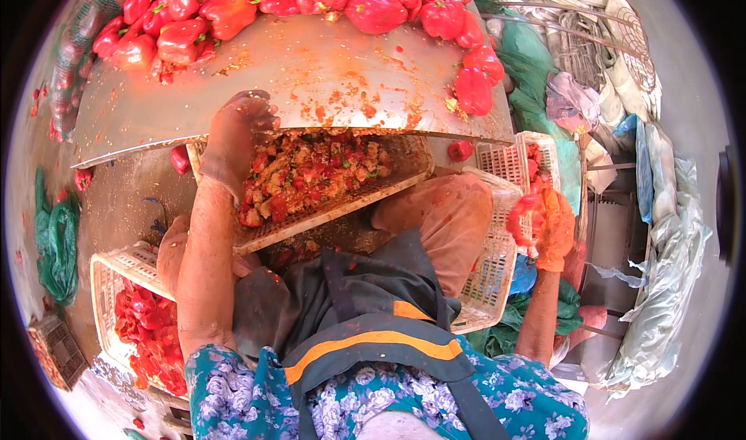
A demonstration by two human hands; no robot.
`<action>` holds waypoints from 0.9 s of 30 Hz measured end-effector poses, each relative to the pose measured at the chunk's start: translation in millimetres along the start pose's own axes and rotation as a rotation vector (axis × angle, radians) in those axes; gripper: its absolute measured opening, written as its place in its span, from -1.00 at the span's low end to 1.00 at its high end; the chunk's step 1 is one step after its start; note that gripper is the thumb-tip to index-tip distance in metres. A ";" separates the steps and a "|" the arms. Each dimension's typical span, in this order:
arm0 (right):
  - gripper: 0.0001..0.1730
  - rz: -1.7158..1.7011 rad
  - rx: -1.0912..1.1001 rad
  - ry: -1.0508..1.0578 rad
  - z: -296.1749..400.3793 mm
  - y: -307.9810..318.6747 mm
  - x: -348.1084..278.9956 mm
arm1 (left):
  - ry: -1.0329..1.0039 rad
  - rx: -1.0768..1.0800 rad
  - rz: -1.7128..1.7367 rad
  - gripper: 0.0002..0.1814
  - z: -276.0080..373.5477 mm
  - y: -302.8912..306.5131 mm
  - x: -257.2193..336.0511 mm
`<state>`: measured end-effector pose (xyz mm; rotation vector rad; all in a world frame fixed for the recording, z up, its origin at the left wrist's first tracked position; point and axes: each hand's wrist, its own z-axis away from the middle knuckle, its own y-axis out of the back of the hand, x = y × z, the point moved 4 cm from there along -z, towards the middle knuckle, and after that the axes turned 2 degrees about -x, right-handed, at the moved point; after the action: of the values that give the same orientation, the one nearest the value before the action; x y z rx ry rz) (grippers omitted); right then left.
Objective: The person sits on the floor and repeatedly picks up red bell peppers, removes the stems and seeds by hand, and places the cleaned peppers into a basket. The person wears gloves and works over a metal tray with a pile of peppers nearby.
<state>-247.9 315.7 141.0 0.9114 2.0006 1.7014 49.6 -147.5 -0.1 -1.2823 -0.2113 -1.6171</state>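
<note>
My right hand (553, 230), in an orange glove, grips a red bell pepper (523, 218) that looks cut open. It is over the right side of a white plastic crate (495, 265) beside my right knee. My left hand (240, 131), in a thin glove, is raised at the near edge of a metal table (291, 72). Its fingers are curled and blurred, so whether they hold something is unclear. Under that edge a tilted plastic crate (338, 200) holds pepper cores, seeds and red scraps (309, 175).
Whole red bell peppers (373, 8) are heaped across the table's far side. A crate (131, 265) of red pepper pieces stands by my left side. Green netting (58, 247) lies at far left. Sacks and plastic sheeting (664, 282) crowd the right.
</note>
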 end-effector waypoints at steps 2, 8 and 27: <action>-0.56 -0.388 0.097 0.046 -25.9 -5.9 -65.4 | -0.022 -0.006 -0.039 -0.70 0.9 -1.8 2.3; -0.51 -0.493 0.225 0.351 -121.4 -137.9 -121.8 | -0.028 -0.020 -0.036 -0.66 2.7 8.1 1.1; -0.63 -1.329 -0.048 1.051 -153.3 -145.2 -389.0 | -0.119 0.207 0.070 -0.65 -4.2 6.5 19.1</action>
<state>-98.4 -68.8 -19.3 -1.3969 2.0938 1.3140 53.6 -164.6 10.7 -1.2127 -0.3929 -1.4211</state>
